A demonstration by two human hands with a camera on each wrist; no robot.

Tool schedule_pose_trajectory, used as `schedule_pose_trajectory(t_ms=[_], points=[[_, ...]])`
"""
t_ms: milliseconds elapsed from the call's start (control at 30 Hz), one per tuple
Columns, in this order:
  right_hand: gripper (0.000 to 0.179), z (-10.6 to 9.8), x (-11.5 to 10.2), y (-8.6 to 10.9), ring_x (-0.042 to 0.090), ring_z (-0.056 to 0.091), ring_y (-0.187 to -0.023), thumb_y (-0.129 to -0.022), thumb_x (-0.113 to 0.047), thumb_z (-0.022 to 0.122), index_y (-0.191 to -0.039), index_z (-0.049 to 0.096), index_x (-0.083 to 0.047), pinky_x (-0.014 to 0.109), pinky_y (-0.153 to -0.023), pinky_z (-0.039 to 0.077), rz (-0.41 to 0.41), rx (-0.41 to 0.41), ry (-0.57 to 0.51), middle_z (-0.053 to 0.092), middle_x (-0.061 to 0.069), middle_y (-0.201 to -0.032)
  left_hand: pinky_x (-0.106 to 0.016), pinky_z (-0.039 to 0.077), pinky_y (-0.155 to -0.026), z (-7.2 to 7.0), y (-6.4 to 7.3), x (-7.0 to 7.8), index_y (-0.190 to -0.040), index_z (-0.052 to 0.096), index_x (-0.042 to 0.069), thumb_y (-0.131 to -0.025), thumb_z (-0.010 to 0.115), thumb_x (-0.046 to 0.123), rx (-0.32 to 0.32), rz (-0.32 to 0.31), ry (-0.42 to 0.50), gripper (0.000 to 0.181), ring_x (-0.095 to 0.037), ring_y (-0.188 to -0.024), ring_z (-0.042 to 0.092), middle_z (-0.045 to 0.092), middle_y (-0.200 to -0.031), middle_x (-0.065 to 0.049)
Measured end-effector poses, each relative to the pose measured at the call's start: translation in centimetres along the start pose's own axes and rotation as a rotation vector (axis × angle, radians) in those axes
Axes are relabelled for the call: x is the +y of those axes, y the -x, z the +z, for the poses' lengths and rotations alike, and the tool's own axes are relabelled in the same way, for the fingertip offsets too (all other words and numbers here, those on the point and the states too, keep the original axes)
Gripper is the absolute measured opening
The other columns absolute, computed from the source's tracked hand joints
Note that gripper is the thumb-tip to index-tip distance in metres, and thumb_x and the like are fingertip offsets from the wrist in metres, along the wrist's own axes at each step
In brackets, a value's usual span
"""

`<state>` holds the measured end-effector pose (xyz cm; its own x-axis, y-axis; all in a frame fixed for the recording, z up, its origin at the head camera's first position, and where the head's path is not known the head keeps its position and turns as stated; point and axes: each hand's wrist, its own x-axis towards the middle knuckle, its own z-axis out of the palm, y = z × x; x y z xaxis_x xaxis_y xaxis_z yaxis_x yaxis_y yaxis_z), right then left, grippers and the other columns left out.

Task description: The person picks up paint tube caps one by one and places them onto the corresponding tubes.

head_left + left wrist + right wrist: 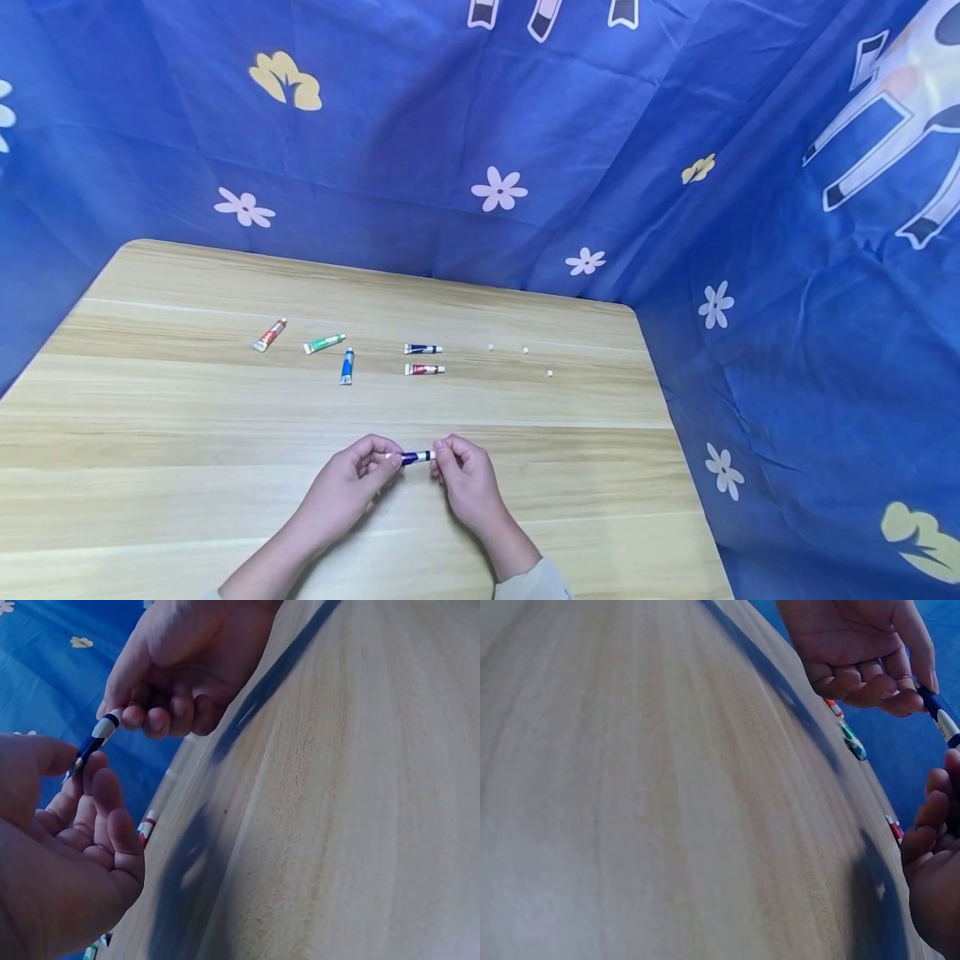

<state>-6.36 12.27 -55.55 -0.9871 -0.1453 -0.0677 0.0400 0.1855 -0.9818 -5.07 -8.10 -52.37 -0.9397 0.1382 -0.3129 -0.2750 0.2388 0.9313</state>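
Note:
Above the front part of the table, a small dark blue-violet paint tube [415, 457] is held level between both hands. My left hand [347, 483] pinches its tail end between thumb and fingers, as the left wrist view also shows on the tube [91, 746]. At the other end, the thumb and fingers of my right hand [471, 487] pinch the white cap end, largely covering it. Farther back, a dark blue paint tube [422, 349] and a dark red paint tube [424, 369] lie parallel, their narrow ends pointing right.
Left of that pair lie an orange-red tube [270, 335], a green tube [324, 343] and a blue tube [347, 367]. To the right are three tiny white pieces, a left one [491, 347], a middle one [525, 350] and a right one [550, 373]. Blue printed cloth [420, 167] hangs behind the wooden table [225, 483].

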Motion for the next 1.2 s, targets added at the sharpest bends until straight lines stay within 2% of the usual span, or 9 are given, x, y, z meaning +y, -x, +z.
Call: schedule_pose_trajectory(t_ms=[200,433,533,667,733,833,967,1200], points=[[0.05,-0.1,0.1,0.1,-0.002,0.045,-0.061,-0.113,-0.026,0.057,-0.075,0.065,0.005,0.017,-0.062,0.04,-0.009,0.01,0.082,0.063,0.031,-0.074,-0.026,0.046,-0.063,0.1,0.1,0.3,-0.116,0.071,0.009,-0.104,0.073,0.025,-0.008,0.006,-0.006,0.02,-0.008,-0.067,0.052,0.071,-0.094,-0.006],[0.056,-0.3,0.4,0.0,0.0,0.051,-0.064,-0.117,-0.029,0.049,-0.078,0.067,0.008,0.016,-0.065,0.046,0.033,-0.004,0.03,0.066,0.034,-0.078,-0.026,0.044,-0.06,0.1,0.0,0.3,-0.117,0.071,0.009,-0.104,0.073,0.025,-0.006,0.001,-0.001,0.02,-0.008,-0.064,0.049,0.068,-0.09,-0.004],[0.056,-0.5,0.3,-0.1,0.001,0.054,-0.066,-0.118,-0.029,0.043,-0.088,0.07,0.01,0.015,-0.066,0.048,0.023,-0.033,-0.002,0.067,0.037,-0.084,-0.027,0.043,-0.058,0.0,-0.1,0.1,-0.118,0.071,0.009,-0.104,0.073,0.025,-0.006,0.0,0.004,0.021,-0.008,-0.062,0.048,0.066,-0.088,-0.003],[0.041,-0.8,0.1,-0.3,0.004,0.058,-0.07,-0.118,-0.021,0.041,-0.116,0.068,0.01,0.016,-0.068,0.053,0.002,-0.093,-0.078,0.066,0.042,-0.093,-0.027,0.042,-0.055,0.0,-0.1,-0.1,-0.118,0.071,0.01,-0.104,0.073,0.026,-0.008,-0.004,0.012,0.021,-0.007,-0.06,0.047,0.064,-0.085,-0.001],[0.031,-1.0,0.1,-0.3,0.005,0.062,-0.075,-0.116,-0.01,0.043,-0.128,0.064,0.009,0.017,-0.072,0.057,-0.005,-0.128,-0.106,0.065,0.042,-0.1,-0.026,0.041,-0.053,-0.1,-0.1,-0.1,-0.118,0.071,0.01,-0.105,0.073,0.026,-0.008,-0.008,0.021,0.021,-0.007,-0.058,0.046,0.063,-0.084,0.0],[0.03,-1.1,0.2,-0.4,0.007,0.067,-0.084,-0.107,0.003,0.049,-0.135,0.059,0.007,0.02,-0.08,0.061,-0.019,-0.163,-0.114,0.065,0.04,-0.108,-0.025,0.04,-0.051,-0.1,-0.1,-0.2,-0.118,0.07,0.009,-0.105,0.072,0.025,-0.01,-0.015,0.039,0.021,-0.007,-0.057,0.046,0.062,-0.082,0.0],[0.031,-1.3,0.3,-0.3,0.008,0.069,-0.091,-0.098,0.011,0.058,-0.129,0.06,0.006,0.021,-0.086,0.063,-0.044,-0.17,-0.106,0.065,0.036,-0.111,-0.024,0.04,-0.049,-0.1,-0.2,-0.2,-0.118,0.07,0.008,-0.105,0.072,0.025,-0.014,-0.018,0.053,0.022,-0.006,-0.056,0.045,0.063,-0.083,0.0],[0.021,-1.8,0.3,-0.2,0.0,0.065,-0.09,-0.093,0.005,0.075,-0.112,0.067,0.005,0.015,-0.084,0.058,-0.089,-0.121,-0.054,0.068,0.031,-0.108,-0.024,0.039,-0.05,-0.2,-0.2,-0.2,-0.118,0.07,0.008,-0.105,0.072,0.025,-0.013,-0.016,0.047,0.021,-0.006,-0.057,0.045,0.061,-0.081,0.002]])
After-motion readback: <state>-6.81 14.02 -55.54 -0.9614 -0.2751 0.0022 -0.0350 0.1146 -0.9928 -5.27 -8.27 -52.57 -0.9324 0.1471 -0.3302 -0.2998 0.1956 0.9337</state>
